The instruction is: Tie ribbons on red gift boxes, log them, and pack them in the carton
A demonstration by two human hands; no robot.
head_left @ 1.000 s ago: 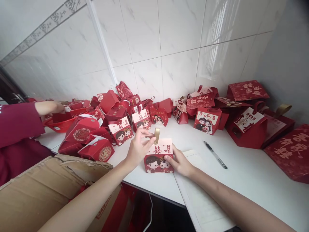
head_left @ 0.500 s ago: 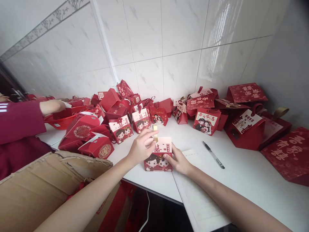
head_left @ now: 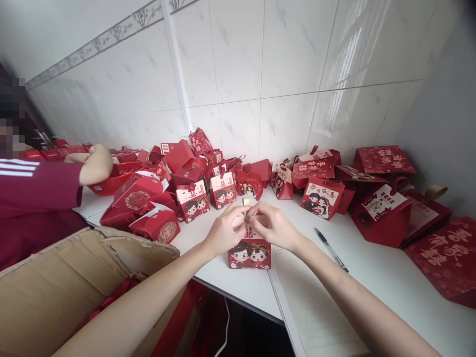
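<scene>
A small red and pink gift box (head_left: 250, 253) with a cartoon couple on its front stands on the white table (head_left: 375, 277) near its front edge. My left hand (head_left: 223, 230) and my right hand (head_left: 273, 227) meet over the box's top. Both pinch the gold ribbon handle (head_left: 246, 204) and the top flaps, fingers closed. The top of the box is mostly hidden under my fingers.
Many red gift boxes (head_left: 193, 198) are piled along the tiled wall, with larger red bags (head_left: 386, 208) at the right. A black pen (head_left: 330, 250) lies right of my hands. An open cardboard carton (head_left: 70, 287) sits lower left. Another person in a red sleeve (head_left: 37, 193) works at the left.
My right hand has risen from the box's right side to its top, joining the left hand at the gold handle. The view has tilted up slightly.
</scene>
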